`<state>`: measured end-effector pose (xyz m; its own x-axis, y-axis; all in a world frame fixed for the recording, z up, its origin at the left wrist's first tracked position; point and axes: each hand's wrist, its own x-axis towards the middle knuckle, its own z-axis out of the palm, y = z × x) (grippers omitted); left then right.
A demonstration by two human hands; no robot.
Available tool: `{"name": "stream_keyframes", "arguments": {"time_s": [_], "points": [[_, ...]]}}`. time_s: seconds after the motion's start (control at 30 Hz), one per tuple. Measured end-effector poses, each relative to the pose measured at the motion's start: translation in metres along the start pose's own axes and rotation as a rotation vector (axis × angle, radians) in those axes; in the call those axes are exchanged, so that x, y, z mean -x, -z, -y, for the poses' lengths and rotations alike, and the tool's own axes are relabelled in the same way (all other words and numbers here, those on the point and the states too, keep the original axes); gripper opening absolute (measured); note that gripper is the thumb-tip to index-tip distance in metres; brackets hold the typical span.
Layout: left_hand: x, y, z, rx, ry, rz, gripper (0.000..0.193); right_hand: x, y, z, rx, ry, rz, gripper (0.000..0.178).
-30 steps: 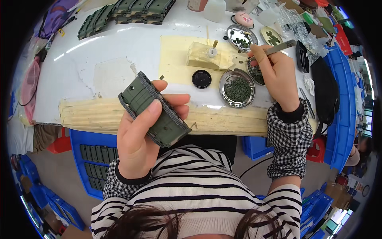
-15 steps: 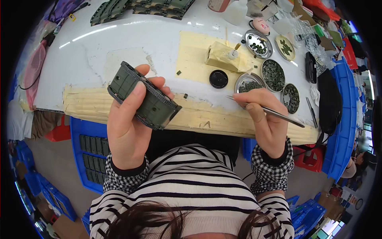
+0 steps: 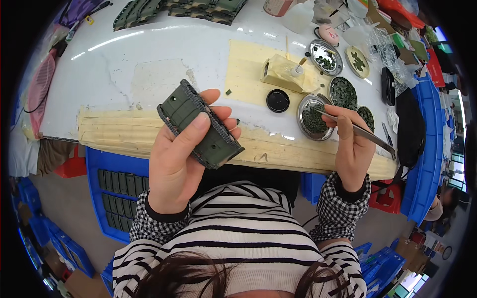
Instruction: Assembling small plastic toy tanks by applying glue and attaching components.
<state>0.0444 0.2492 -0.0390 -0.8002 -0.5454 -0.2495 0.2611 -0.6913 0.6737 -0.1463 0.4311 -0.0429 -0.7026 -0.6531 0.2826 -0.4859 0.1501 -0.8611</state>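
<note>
Tilted above the table's near edge is a dark green model tank hull [image 3: 180,106] with tracks along both long sides. My left hand [image 3: 174,171] is closed around it, thumb on its flat face and fingers behind. A pair of metal tweezers [image 3: 373,137] is pinched in my right hand [image 3: 353,149]. Their tips reach over a round metal dish [image 3: 300,122] full of tiny green parts [image 3: 312,117]. Whether the tips hold a part is too small to tell. Beside that dish stands another with larger green pieces [image 3: 343,92].
A black round lid [image 3: 277,101] lies near a paper-wrapped block [image 3: 283,74] holding a small bottle with a brush. More dishes [image 3: 325,57] stand at the right. Green camouflaged hulls [image 3: 206,10] lie at the far side. A blue tray [image 3: 97,198] of green parts sits below the table.
My right hand with the tweezers has moved right, bringing the tips over the dish of tiny parts. My left hand and the tank hull have shifted slightly right.
</note>
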Motion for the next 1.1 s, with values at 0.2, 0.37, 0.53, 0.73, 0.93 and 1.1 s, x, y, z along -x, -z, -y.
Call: {"name": "stream_keyframes", "arguments": {"time_s": [0.2,0.37,0.53,0.73,0.93,1.1], "points": [[-0.002,-0.007,0.014,0.024,0.119,0.072,0.032,-0.010,-0.005,-0.020,0.136,0.087,0.002,0.018],[-0.003,-0.009,0.016,0.010,0.105,0.035,0.031,-0.014,-0.006,-0.022,0.196,0.113,0.018,0.017],[-0.005,-0.010,0.020,0.026,0.096,0.029,0.030,-0.015,-0.005,-0.022,0.209,0.129,0.024,0.016],[-0.008,-0.020,0.025,-0.093,0.077,0.009,0.030,-0.009,-0.008,0.000,0.036,0.121,-0.009,0.013],[-0.023,-0.031,0.036,-0.112,0.061,-0.002,0.031,-0.014,-0.019,0.032,0.093,0.448,0.141,0.017],[-0.025,-0.030,0.038,-0.072,0.021,-0.007,0.030,-0.018,-0.026,0.036,0.111,0.519,0.185,0.024]]}}
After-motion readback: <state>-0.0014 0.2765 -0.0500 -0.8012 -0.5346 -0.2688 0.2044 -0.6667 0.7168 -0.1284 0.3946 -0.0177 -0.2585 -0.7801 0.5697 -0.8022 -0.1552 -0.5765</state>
